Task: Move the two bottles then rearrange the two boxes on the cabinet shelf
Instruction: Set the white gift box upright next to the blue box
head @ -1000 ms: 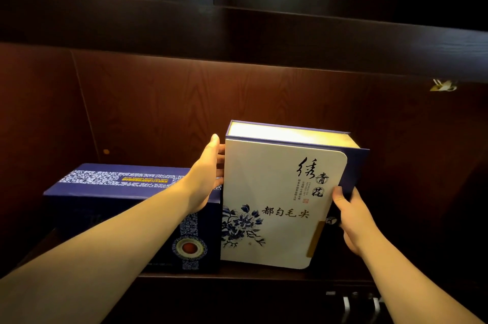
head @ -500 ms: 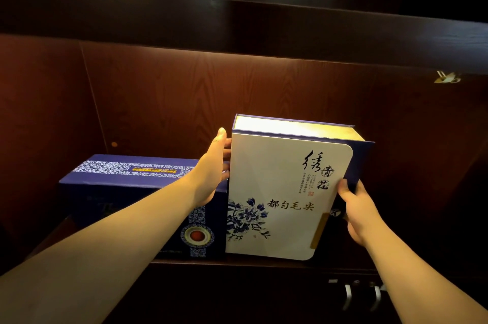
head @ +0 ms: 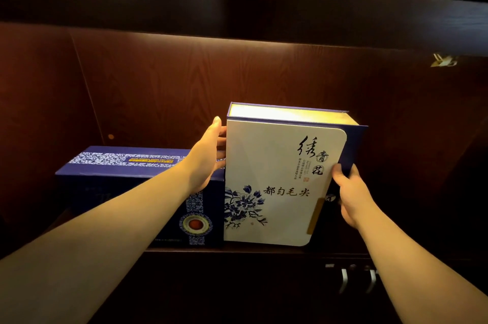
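Observation:
A tall white box (head: 274, 165) with blue flowers and black writing stands upright on the dark cabinet shelf (head: 237, 251). My left hand (head: 208, 154) presses flat against its left side near the top. My right hand (head: 351, 191) grips its blue right edge lower down. A long dark blue box (head: 126, 173) with a patterned white band lies flat to the left, touching the white box. No bottles are in view.
The wood back panel (head: 184, 86) and left wall enclose the shelf, with a dark board (head: 237, 7) overhead. Metal handles (head: 356, 279) show below the shelf at the right. A small metal fitting (head: 443, 60) sits at the upper right.
Both hands keep the same hold on the white box. The boxes sit slightly higher and further right in the picture, mostly from head motion.

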The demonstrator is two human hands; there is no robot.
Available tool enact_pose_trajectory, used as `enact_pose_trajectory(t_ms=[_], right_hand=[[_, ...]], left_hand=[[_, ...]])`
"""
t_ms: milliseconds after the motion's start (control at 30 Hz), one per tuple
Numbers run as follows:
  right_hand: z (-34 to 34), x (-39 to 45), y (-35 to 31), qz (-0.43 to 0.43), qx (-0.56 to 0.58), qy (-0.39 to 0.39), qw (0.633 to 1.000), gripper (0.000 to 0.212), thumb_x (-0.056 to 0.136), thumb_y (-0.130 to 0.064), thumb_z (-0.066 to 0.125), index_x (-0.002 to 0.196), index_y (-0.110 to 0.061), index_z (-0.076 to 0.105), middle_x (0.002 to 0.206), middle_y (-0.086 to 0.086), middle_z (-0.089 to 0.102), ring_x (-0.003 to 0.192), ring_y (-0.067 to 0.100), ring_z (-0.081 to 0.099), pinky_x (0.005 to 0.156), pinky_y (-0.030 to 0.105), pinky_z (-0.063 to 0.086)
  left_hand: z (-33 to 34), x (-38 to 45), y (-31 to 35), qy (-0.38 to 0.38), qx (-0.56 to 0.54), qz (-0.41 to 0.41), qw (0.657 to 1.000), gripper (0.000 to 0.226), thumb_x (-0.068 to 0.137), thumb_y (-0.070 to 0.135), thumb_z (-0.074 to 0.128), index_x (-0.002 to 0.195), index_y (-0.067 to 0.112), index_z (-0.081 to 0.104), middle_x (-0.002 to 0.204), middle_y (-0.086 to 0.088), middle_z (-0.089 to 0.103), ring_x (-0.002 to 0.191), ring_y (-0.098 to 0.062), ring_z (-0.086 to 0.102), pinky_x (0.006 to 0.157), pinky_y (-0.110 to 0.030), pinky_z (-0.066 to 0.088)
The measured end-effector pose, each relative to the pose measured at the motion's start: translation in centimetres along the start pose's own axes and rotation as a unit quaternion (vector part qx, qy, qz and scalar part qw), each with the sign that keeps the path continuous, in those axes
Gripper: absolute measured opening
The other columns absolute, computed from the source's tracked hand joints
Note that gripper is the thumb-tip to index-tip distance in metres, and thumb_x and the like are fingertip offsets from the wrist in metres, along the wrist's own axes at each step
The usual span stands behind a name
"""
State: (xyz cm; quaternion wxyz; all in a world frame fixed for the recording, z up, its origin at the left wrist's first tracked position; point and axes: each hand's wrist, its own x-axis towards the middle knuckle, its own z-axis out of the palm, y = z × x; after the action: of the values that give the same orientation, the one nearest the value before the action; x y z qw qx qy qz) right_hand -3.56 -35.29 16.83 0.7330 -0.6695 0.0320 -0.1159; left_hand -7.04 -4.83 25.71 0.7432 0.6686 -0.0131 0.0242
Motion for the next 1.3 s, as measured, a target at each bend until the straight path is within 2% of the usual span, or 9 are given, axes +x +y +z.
enact_pose_trajectory(t_ms=[133, 233, 333, 567, 767, 933, 1100, 1233, 1300], right_hand=[[0.0, 0.1, 0.0, -0.006, -0.002, 0.003, 1.000, 0.022, 0.103, -0.037, 0.054, 0.098, -0.056, 0.065, 0.102, -0.025, 0.075, 0.111, 0.006, 0.061, 0.087, 0.033, 0.047], [-0.1, 0.3, 0.0, -0.006, -0.002, 0.004, 1.000, 0.022, 0.102, -0.037, 0.054, 0.098, -0.055, 0.065, 0.114, -0.015, 0.073, 0.117, 0.014, 0.061, 0.103, 0.046, 0.047], [-0.1, 0.6, 0.1, -0.004, 0.004, 0.000, 1.000, 0.024, 0.102, -0.038, 0.054, 0.095, -0.058, 0.067, 0.118, -0.011, 0.073, 0.122, 0.019, 0.060, 0.111, 0.054, 0.042], [0.0, 1.0, 0.4, -0.019, 0.024, -0.016, 0.999, 0.022, 0.102, -0.036, 0.053, 0.104, -0.052, 0.068, 0.110, -0.020, 0.077, 0.119, 0.014, 0.060, 0.110, 0.048, 0.042], [-0.3, 1.7, 0.5, -0.018, 0.034, -0.031, 0.999, 0.022, 0.104, -0.036, 0.050, 0.111, -0.044, 0.069, 0.122, -0.008, 0.075, 0.125, 0.022, 0.060, 0.114, 0.054, 0.039], [-0.3, 1.9, 0.7, -0.013, 0.042, -0.034, 0.998, 0.026, 0.104, -0.035, 0.049, 0.106, -0.048, 0.072, 0.127, -0.003, 0.072, 0.129, 0.025, 0.057, 0.116, 0.057, 0.036], [-0.2, 1.8, 0.7, -0.011, 0.030, -0.031, 0.999, 0.027, 0.103, -0.039, 0.049, 0.103, -0.056, 0.070, 0.120, -0.016, 0.074, 0.130, 0.018, 0.055, 0.118, 0.054, 0.032], [-0.4, 1.6, 0.7, -0.013, 0.026, -0.029, 0.999, 0.025, 0.101, -0.042, 0.050, 0.105, -0.058, 0.069, 0.125, -0.014, 0.072, 0.132, 0.020, 0.054, 0.118, 0.056, 0.032], [-0.5, 1.5, 0.6, -0.007, 0.030, -0.036, 0.999, 0.026, 0.101, -0.041, 0.049, 0.106, -0.058, 0.069, 0.132, -0.010, 0.068, 0.135, 0.021, 0.051, 0.118, 0.057, 0.031]], left_hand=[[0.0, 0.1, -0.1, 0.006, 0.000, -0.001, 1.000, 0.052, 0.100, 0.060, 0.027, 0.118, 0.025, 0.062, 0.114, -0.007, 0.070, 0.101, -0.022, 0.069, 0.077, -0.034, 0.055], [-0.1, 0.0, -0.3, 0.003, -0.007, -0.003, 1.000, 0.055, 0.100, 0.059, 0.028, 0.128, 0.022, 0.058, 0.120, -0.009, 0.068, 0.107, -0.025, 0.067, 0.086, -0.038, 0.054], [-0.1, 0.0, -0.5, -0.004, -0.019, -0.002, 1.000, 0.051, 0.100, 0.058, 0.029, 0.126, 0.025, 0.059, 0.122, -0.005, 0.066, 0.109, -0.022, 0.065, 0.081, -0.033, 0.053], [0.1, 0.3, -0.7, -0.013, -0.038, 0.007, 0.999, 0.049, 0.101, 0.056, 0.030, 0.127, 0.025, 0.059, 0.124, -0.006, 0.065, 0.111, -0.022, 0.063, 0.090, -0.034, 0.051], [0.2, 0.7, -1.0, -0.014, -0.036, 0.011, 0.999, 0.043, 0.102, 0.054, 0.030, 0.121, 0.028, 0.059, 0.125, -0.004, 0.063, 0.112, -0.020, 0.061, 0.088, -0.031, 0.050], [0.0, 1.0, -1.5, -0.010, -0.042, 0.020, 0.999, 0.046, 0.102, 0.052, 0.033, 0.132, 0.024, 0.055, 0.132, -0.008, 0.060, 0.119, -0.024, 0.058, 0.102, -0.041, 0.047], [-0.1, 1.1, -1.5, -0.010, -0.034, 0.022, 0.999, 0.041, 0.102, 0.053, 0.034, 0.126, 0.029, 0.056, 0.129, -0.003, 0.061, 0.117, -0.021, 0.059, 0.091, -0.034, 0.051], [-0.2, 1.2, -1.6, -0.008, -0.003, 0.024, 1.000, 0.038, 0.101, 0.055, 0.033, 0.119, 0.033, 0.058, 0.124, 0.003, 0.062, 0.113, -0.014, 0.060, 0.078, -0.025, 0.053], [-0.5, 1.2, -1.5, -0.015, 0.028, 0.034, 0.999, 0.044, 0.101, 0.057, 0.030, 0.129, 0.032, 0.054, 0.125, 0.005, 0.060, 0.114, -0.010, 0.057, 0.074, -0.022, 0.052]])
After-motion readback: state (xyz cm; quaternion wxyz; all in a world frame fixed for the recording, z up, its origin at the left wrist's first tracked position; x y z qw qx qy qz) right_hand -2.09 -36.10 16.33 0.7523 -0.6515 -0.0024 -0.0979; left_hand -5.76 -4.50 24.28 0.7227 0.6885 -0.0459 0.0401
